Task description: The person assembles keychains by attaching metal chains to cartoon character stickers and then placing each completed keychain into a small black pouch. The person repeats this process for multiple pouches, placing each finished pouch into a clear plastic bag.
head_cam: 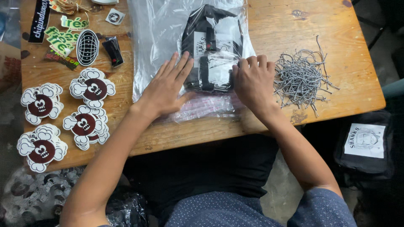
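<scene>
Both forearms are extended from the bottom of the view over the near edge of the worn wooden table (294, 25). The left hand (166, 88) is laid flat, fingers spread and straight, on the clear, glossy plastic bag (155, 38) at the table's centre; nothing is clasped, the palm only presses down. The right hand (252, 82) is curled, knuckles up, against the right side of the folded black garment with a white printed label (210, 46) that is sealed inside the bag; whether its fingertips pinch the film cannot be told, since they are hidden beneath the hand. The bagged garment is judged light, soft and compressible, with a slippery film that will slide and crease under pressure; it is best taken at both side edges where the cloth gives bulk, not by the loose film alone. Just beside the right hand a tangled heap of grey-and-white speckled cords (301, 77) is seen. Well apart to the left, stacks of white cloud-shaped stickers with dark red round faces (90, 88) and assorted green and black stickers (63, 38) are spread. Below the table's right corner, another black folded item with a white label (364, 141) rests.
</scene>
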